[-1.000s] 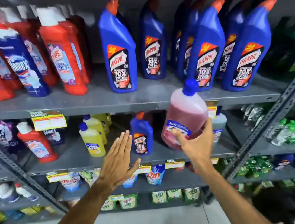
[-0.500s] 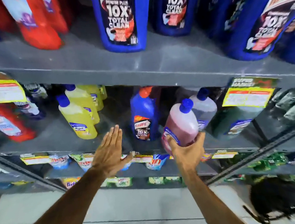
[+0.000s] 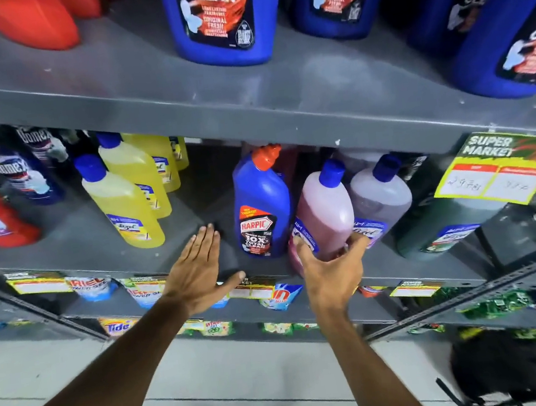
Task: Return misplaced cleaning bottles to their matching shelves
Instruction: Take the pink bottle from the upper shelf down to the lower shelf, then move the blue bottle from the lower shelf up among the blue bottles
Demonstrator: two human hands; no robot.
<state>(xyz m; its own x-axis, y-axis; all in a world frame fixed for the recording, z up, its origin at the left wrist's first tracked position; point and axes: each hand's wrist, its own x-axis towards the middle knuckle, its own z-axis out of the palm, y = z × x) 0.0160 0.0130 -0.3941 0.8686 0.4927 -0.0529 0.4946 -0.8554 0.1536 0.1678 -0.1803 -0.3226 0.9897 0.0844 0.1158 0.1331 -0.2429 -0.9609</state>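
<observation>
My right hand grips the base of a pink bottle with a blue cap, tilted at the front of the grey middle shelf. It rests between a small blue Harpic bottle with an orange cap on its left and a pale lilac bottle with a blue cap on its right. My left hand hovers flat, fingers apart, over the shelf's front edge, just left of the Harpic bottle and holding nothing.
Yellow bottles stand left of my left hand, with red and dark Domex bottles further left. Large blue Harpic bottles line the upper shelf. Detergent sachets hang below. A price tag hangs at right. A black bag lies on the floor.
My right hand brought the pink bottle down from in front of the upper shelf into the middle shelf, beside the lilac bottle. The view moved closer and lower. My left hand stayed flat and empty.
</observation>
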